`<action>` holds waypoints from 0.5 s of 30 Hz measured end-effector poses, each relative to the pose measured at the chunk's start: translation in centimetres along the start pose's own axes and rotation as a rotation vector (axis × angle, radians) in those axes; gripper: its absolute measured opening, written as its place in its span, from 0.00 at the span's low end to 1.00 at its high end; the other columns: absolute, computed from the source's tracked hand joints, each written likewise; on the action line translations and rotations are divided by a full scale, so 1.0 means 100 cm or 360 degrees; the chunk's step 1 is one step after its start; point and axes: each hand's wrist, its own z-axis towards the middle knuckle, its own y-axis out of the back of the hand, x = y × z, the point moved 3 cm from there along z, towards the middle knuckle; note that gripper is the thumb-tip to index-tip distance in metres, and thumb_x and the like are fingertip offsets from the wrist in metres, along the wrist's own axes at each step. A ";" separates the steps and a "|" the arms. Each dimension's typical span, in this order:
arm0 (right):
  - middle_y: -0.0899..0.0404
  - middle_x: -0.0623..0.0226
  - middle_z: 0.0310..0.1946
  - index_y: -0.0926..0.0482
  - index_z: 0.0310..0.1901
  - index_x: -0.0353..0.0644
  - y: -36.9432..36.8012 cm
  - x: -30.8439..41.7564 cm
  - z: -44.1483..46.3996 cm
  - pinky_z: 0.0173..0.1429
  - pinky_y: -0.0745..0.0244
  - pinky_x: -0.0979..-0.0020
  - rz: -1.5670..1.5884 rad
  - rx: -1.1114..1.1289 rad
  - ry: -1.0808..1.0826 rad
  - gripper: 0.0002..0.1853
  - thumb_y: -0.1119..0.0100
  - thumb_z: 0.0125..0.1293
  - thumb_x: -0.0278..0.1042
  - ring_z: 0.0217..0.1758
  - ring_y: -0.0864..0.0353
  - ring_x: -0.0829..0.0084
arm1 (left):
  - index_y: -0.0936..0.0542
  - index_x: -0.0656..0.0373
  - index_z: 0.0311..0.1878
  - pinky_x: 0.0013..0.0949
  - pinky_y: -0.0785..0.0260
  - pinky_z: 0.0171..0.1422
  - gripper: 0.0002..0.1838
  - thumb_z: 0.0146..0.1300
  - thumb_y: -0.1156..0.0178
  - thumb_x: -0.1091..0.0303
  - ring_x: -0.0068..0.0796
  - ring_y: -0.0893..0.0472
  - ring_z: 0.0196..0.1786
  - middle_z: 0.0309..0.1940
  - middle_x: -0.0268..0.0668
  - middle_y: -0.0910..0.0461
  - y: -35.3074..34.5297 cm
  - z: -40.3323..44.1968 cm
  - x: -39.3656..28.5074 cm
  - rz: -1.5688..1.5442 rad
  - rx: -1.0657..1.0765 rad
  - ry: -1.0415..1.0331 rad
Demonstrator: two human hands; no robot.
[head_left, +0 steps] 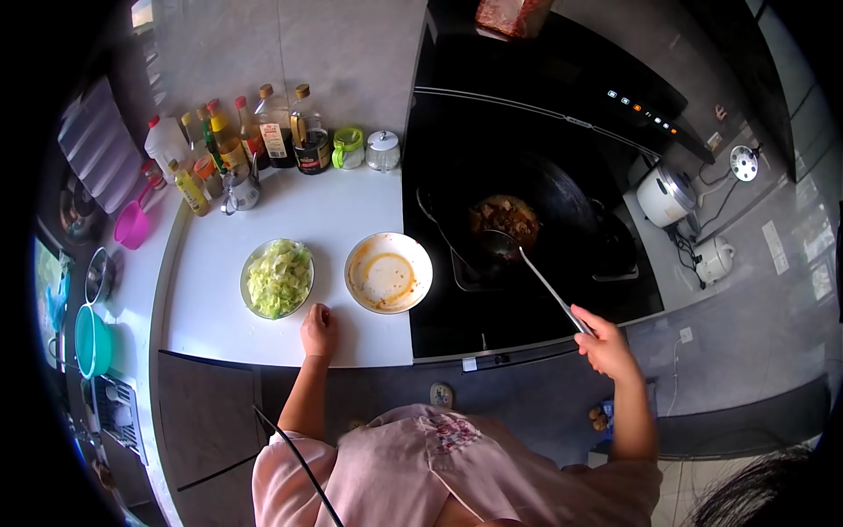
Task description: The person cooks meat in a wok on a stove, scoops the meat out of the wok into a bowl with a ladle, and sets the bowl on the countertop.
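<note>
Right hand (604,344): my fingers clamp a long-handled silver metal utensil (553,288).
Cooking: brown chunky food (502,215) in a round black wok (562,198), at that hand's eleven o'clock.
Left hand (318,331): fingers curled together in a fist.
White counter (206,329): shredded pale-green leaves (279,277) on a round plate (246,290), my fist's eleven o'clock; orange-stained white bowl (382,274), its two o'clock.

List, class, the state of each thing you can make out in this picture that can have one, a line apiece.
Right hand, closed on the ladle
Ladle, head down in the wok
Wok, uncovered, food inside
Food, in pieces, browned
Left hand, curled shut
Greens, chopped, heaped
Plate, bare but for orange smears
Hood lights, lit
Cooker, lid down
Tall bottles, upright, capped
</note>
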 end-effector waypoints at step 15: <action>0.26 0.61 0.29 0.25 0.55 0.60 -0.021 0.019 0.062 0.39 0.27 0.63 -0.1326 -0.0703 0.1022 0.26 0.43 0.54 0.23 0.33 0.23 0.58 | 0.29 0.58 0.29 0.40 0.34 0.31 0.03 0.52 0.44 0.73 0.43 0.26 0.26 0.21 0.42 0.27 -0.001 0.000 0.002 0.0019 0.0008 0.0032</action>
